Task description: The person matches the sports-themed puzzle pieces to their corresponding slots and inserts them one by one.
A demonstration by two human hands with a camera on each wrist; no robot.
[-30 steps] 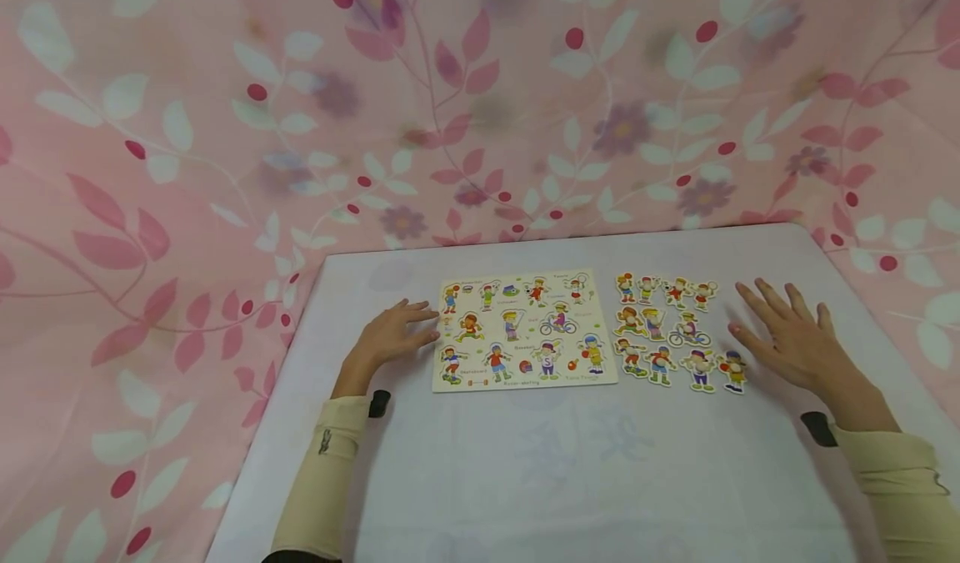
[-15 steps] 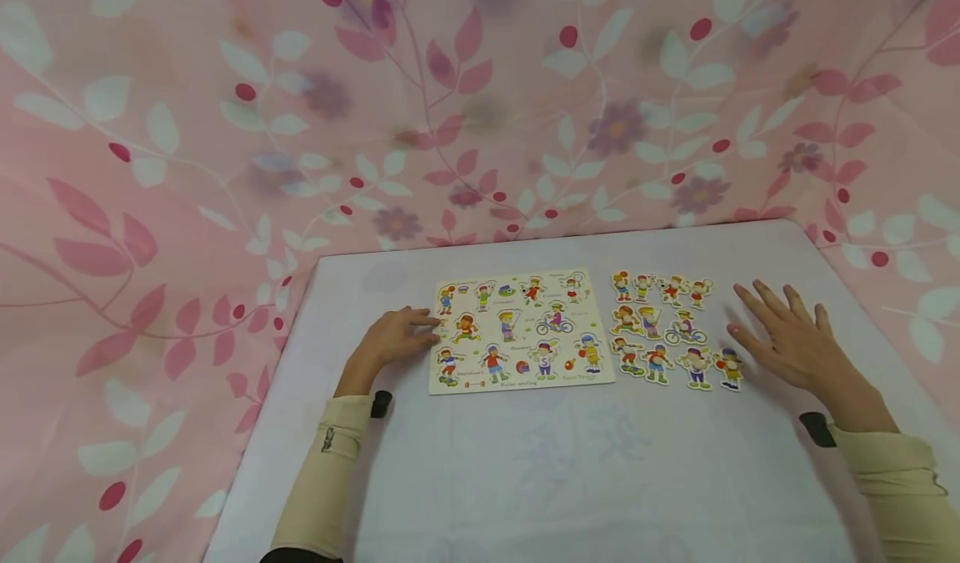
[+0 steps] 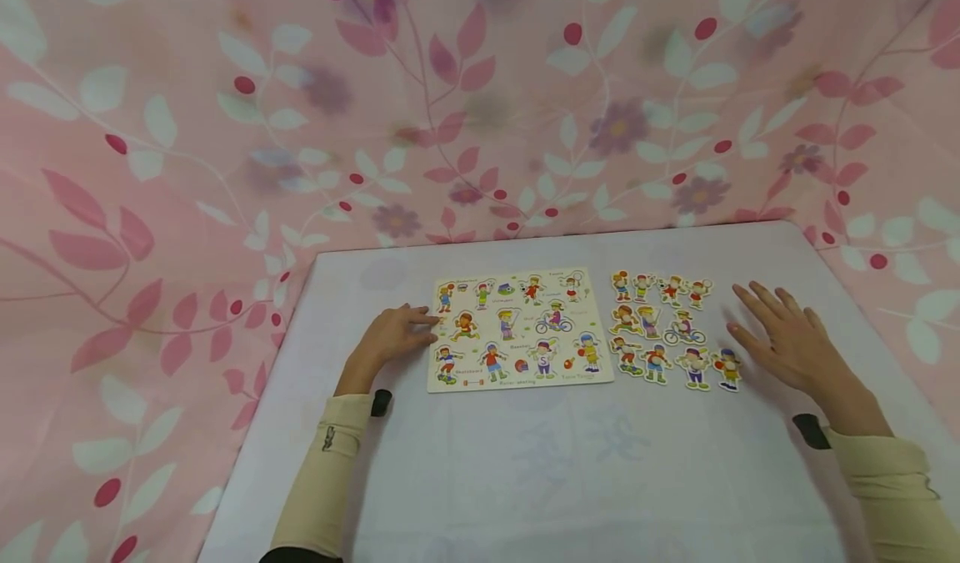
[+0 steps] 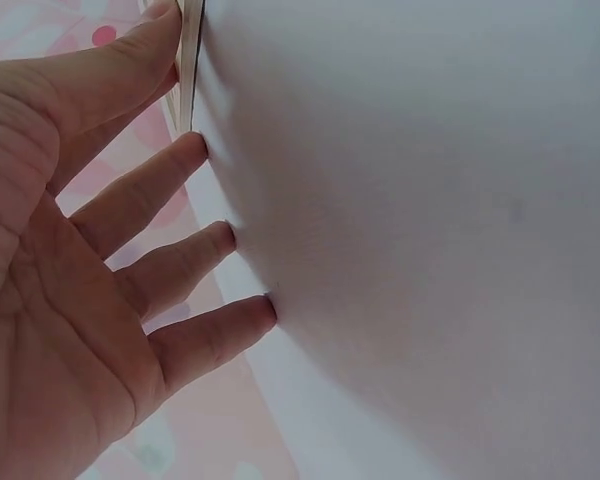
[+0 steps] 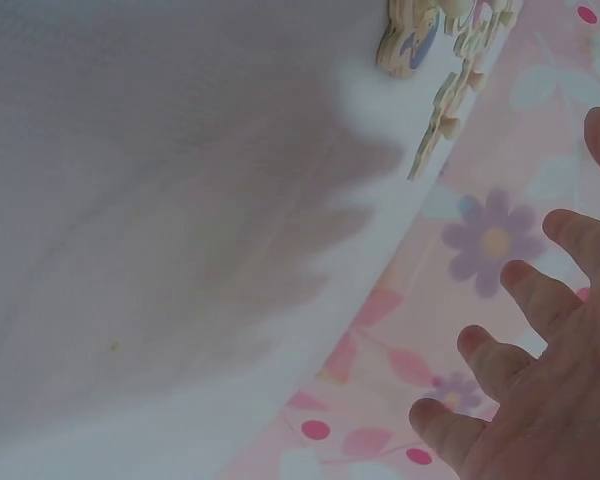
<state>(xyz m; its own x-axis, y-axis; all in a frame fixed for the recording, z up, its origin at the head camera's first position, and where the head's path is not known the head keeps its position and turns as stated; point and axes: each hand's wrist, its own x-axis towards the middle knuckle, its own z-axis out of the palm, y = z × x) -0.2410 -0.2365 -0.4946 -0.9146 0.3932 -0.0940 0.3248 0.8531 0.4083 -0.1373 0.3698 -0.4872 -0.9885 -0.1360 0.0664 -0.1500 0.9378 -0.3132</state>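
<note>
My left hand (image 3: 386, 336) rests beside a cream puzzle board (image 3: 487, 329) printed with children playing sports. In the left wrist view, the thumb and index finger lie at the board's edge (image 4: 189, 80), and the other fingertips touch the white cloth. Several knobbed wooden puzzle pieces (image 3: 684, 328), cut as matching figures, lie in three rows right of the board. My right hand (image 3: 787, 338) is spread to the right of these pieces and holds nothing. The right wrist view shows its fingers (image 5: 530, 300) apart from the pieces (image 5: 405, 40), with their shadow on the cloth.
A white cloth covers the table (image 3: 517, 471), its back edge running behind the board. Pink curtain (image 3: 465, 113) with leaves and flowers hangs behind and at both sides. Faint bluish marks (image 3: 622, 438) show on the cloth in front of the board.
The head view has shifted slightly, so the board and pieces sit a little further left in it. Left fingertips have come slightly over the board's edge; the right hand stays spread.
</note>
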